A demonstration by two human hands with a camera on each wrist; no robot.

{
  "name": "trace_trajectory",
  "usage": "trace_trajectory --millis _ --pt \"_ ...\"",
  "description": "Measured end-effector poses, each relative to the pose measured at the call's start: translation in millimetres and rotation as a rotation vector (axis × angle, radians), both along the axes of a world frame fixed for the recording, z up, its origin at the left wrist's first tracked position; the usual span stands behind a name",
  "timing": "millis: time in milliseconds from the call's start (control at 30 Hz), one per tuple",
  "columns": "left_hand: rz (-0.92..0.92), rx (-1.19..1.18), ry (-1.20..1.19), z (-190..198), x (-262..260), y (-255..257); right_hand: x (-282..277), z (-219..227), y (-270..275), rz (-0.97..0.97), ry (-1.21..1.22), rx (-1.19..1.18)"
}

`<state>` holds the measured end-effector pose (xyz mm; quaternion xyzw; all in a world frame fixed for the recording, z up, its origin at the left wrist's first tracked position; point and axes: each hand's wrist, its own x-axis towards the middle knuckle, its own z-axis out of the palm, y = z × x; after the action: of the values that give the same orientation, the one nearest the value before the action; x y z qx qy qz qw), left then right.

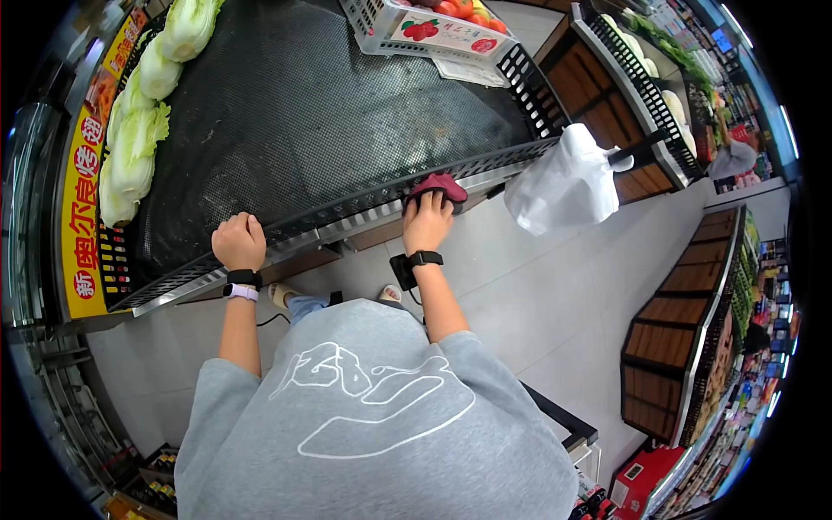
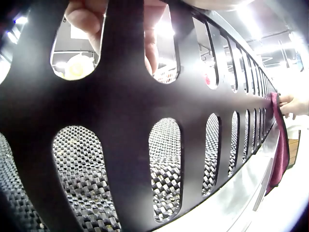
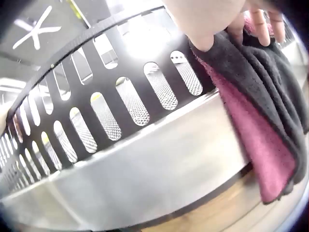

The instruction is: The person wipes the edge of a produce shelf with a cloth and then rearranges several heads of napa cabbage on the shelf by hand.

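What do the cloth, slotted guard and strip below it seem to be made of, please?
Cloth: probably microfiber, from its fuzzy, matte nap. Slotted guard: likely satin black plastic, by its molded-looking slots. Strip: seemingly smooth metal, given its silvery sheen.

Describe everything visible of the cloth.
The cloth looks like soft fabric, dark pink on one face, near-black on the other. Creased and folded, it shows both faces. It hangs limply outside the black slotted fence, a lower corner falling past the metal strip. The right grip holds its upper part.
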<state>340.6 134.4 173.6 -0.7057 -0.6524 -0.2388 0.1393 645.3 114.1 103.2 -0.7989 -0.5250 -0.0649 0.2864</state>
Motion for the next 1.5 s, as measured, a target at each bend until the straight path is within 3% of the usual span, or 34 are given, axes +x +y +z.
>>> trace_trajectory --millis 167,333,433,633,700,767,833,900,967,1000,1100,1133,1167,1267,1300,1433,1500 --pt "0.000 0.033 -0.007 -1.0 -0.5 0.6 -9.4 -6.5 2.5 0.041 0.187 0.185" --pt "0.012 -0.015 -0.006 5.3 2.3 -2.5 -13.2 -33.9 -0.9 0.007 0.408 0.026" --pt "0.016 -0.001 -0.012 3.4 1.1 -1.8 -7.1 -45.6 -0.1 0.082 0.257 -0.024" --pt "0.009 0.014 -0.020 1.9 1.3 -2.1 6.8 -14.9 24.3 0.219 0.267 0.229" --pt "0.010 0.046 -0.022 1.7 2.7 -0.8 4.4 -19.2 24.9 0.273 0.536 0.308" --pt "0.024 0.002 -0.025 2.9 3.2 -1.0 9.5 -28.2 19.8 0.243 0.479 0.241" --pt "0.022 0.013 -0.020 1.4 2.7 -2.1 15.3 -32.6 13.0 0.212 0.528 -0.156" --pt "0.022 0.027 -0.016 1.0 2.9 0.1 16.4 -34.8 18.9 0.210 0.529 -0.113" --pt "0.021 0.075 -0.002 0.1 2.8 -0.4 18.1 -36.2 28.0 0.257 0.554 0.212" --pt "0.023 0.076 -0.001 -0.5 2.6 0.1 14.3 -3.3 27.2 0.287 0.515 0.378" --pt "0.024 0.047 0.013 0.7 3.2 0.3 17.5 -17.1 36.5 0.313 0.666 0.388" --pt "0.021 0.048 0.015 0.2 3.2 1.7 22.8 -33.4 40.8 0.267 0.738 0.212" --pt "0.020 0.051 0.018 -0.6 2.5 1.9 25.2 -50.1 44.9 0.263 0.741 0.216" --pt "0.008 0.033 0.040 -1.8 0.2 -0.6 14.9 -32.2 33.5 0.168 0.924 0.290" --pt "0.010 0.028 0.049 -2.2 0.3 0.5 24.3 -50.5 37.2 0.226 0.952 0.114" --pt "0.006 0.054 0.065 -5.8 -1.2 2.6 -13.2 -48.6 22.2 0.402 0.649 0.303" --pt "0.003 0.052 0.068 -5.3 -1.0 2.1 -2.1 -40.0 26.7 0.344 0.721 0.358"
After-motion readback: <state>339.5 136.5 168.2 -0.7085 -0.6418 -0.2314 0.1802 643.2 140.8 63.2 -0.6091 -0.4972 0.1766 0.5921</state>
